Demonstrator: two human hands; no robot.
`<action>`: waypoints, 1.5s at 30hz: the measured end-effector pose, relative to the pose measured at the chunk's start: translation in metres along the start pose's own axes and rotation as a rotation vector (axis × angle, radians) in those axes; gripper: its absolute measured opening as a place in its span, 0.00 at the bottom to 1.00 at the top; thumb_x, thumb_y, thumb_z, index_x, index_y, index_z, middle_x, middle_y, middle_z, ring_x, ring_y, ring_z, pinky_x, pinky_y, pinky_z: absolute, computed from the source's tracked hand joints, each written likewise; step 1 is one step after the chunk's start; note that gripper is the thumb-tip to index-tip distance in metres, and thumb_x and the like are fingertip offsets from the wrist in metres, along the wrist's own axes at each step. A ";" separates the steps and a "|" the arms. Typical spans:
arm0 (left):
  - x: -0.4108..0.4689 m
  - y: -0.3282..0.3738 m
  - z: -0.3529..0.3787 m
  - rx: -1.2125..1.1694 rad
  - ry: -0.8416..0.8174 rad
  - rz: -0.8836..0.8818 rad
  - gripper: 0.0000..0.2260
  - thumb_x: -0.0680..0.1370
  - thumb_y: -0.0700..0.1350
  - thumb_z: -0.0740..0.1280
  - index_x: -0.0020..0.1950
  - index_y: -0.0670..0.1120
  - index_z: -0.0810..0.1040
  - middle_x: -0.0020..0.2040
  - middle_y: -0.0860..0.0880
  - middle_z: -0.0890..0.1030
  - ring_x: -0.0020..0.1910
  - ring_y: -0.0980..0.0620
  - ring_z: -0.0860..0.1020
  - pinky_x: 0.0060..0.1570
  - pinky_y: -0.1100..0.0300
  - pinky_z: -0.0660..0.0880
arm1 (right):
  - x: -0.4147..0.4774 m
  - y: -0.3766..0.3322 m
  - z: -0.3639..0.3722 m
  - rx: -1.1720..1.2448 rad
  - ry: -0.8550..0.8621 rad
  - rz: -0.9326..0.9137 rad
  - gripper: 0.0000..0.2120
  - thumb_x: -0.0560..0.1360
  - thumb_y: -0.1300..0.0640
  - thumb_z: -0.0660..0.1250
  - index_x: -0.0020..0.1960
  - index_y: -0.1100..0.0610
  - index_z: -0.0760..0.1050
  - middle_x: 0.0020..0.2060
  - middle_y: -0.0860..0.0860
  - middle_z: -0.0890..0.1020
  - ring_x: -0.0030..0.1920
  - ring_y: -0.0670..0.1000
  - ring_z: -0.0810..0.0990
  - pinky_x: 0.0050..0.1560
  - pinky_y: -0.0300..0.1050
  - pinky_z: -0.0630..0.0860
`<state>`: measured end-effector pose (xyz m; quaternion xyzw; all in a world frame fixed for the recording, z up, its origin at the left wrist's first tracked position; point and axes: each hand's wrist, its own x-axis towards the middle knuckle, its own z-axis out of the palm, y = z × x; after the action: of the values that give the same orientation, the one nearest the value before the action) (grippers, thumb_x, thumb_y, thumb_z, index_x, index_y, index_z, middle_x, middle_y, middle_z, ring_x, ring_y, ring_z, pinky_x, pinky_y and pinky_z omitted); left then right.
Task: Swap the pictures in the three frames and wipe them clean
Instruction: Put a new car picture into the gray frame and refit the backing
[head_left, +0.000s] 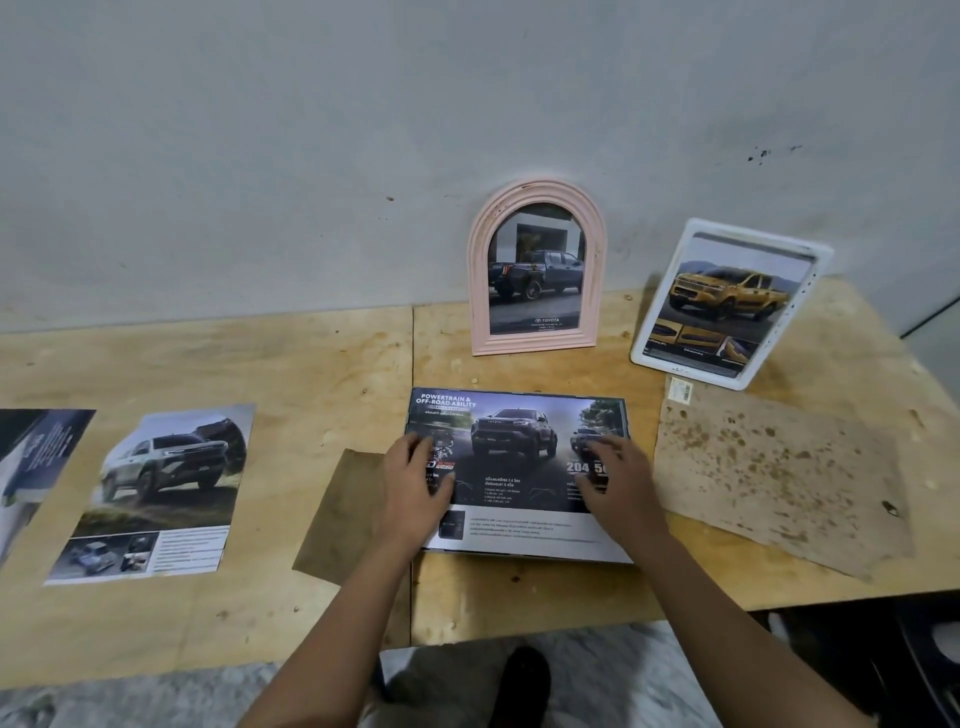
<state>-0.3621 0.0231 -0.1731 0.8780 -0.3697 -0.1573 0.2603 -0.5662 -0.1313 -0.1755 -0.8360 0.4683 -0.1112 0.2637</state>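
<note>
Two spread hands — left hand (415, 486) and right hand (615, 488) — press the truck picture (514, 441) flat, probably squaring it for framing.

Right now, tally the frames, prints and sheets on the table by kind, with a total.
Standing frames: 2, pink arched frame, white frame
Car pictures lying flat: 3, centre print, white-SUV print, left-edge print
Brown sheets: 2, small sheet, stained sheet
Total: 7

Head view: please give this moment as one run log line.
left hand: pressing powertrain picture | right hand: pressing same picture | pink frame: upright by wall | white frame: leaning
</note>
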 end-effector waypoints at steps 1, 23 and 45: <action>-0.001 -0.002 0.003 0.042 -0.045 0.026 0.26 0.76 0.49 0.67 0.72 0.43 0.65 0.72 0.43 0.63 0.72 0.46 0.59 0.71 0.55 0.57 | -0.002 0.000 0.003 -0.036 -0.060 -0.059 0.23 0.75 0.51 0.67 0.68 0.56 0.69 0.67 0.53 0.68 0.68 0.53 0.64 0.69 0.51 0.65; -0.002 -0.009 0.011 0.073 -0.095 -0.029 0.29 0.79 0.52 0.60 0.76 0.44 0.54 0.78 0.46 0.50 0.76 0.47 0.46 0.74 0.54 0.48 | -0.023 0.007 0.021 -0.108 -0.092 -0.003 0.26 0.77 0.45 0.60 0.72 0.50 0.61 0.74 0.51 0.58 0.75 0.52 0.51 0.74 0.51 0.52; 0.015 -0.012 -0.015 -0.140 -0.017 -0.041 0.20 0.77 0.43 0.63 0.68 0.42 0.66 0.64 0.44 0.70 0.57 0.48 0.72 0.52 0.61 0.73 | -0.033 -0.016 0.017 -0.119 0.278 0.683 0.17 0.74 0.54 0.62 0.60 0.58 0.68 0.59 0.59 0.71 0.59 0.60 0.68 0.58 0.56 0.66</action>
<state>-0.3381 0.0250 -0.1686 0.8636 -0.3421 -0.1955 0.3147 -0.5648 -0.0909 -0.1792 -0.6223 0.7572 -0.1020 0.1704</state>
